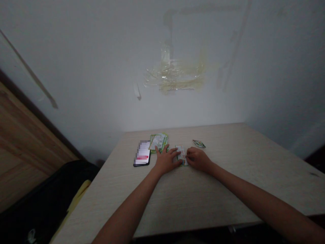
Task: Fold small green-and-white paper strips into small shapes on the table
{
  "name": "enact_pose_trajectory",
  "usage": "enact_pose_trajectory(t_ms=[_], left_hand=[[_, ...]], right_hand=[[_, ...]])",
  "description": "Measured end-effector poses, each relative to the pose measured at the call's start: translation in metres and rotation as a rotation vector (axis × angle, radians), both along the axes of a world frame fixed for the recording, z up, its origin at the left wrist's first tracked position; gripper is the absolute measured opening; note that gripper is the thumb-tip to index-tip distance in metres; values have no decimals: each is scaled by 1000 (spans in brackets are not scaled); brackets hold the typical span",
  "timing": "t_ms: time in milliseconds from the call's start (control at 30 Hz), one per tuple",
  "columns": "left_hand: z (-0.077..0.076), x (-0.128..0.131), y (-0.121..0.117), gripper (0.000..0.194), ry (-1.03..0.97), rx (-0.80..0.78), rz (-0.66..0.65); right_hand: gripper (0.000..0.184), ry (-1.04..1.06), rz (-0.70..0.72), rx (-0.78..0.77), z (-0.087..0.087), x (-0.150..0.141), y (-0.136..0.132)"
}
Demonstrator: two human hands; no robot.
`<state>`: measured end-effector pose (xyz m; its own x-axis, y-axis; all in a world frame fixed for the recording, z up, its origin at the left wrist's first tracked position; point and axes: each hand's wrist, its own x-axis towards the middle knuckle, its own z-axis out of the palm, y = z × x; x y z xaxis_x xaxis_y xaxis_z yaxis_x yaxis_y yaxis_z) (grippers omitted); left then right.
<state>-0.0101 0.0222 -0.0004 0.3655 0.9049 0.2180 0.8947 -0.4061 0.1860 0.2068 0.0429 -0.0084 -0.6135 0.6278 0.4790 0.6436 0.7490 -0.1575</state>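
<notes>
A small printed card [181, 153], whitish with blue and orange at its lower end, lies flat on the table between my hands. My left hand [166, 162] is spread open, with its right-side fingers resting on the card's left edge and other fingertips at a pile of green-and-white printed cards [158, 141]. At the right edge of the small card, my right hand [199, 158] is closed in a pinch; its fingertips partly cover that edge. Beyond the right hand lies a folded green-and-white piece [199, 143].
A phone [142, 154] with its screen lit lies left of the pile. The pale wooden table [241, 162] meets a wall [101, 84] with tape remnants [175, 76]. Dark fabric [50, 189] and a yellow cloth [78, 196] are at the lower left.
</notes>
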Motion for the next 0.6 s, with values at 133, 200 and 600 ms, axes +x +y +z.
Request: enact_pose_trajectory(t_ms=[133, 200, 600], left_hand=[[-2, 0, 1, 50, 7, 6, 2], [-1, 0, 1, 50, 11, 3, 3], [-1, 0, 0, 50, 14, 1, 3]], right_hand=[[21, 16, 44, -17, 0, 4, -10], [22, 24, 58, -22, -1, 5, -14], [17, 74, 194, -49, 0, 14, -25]])
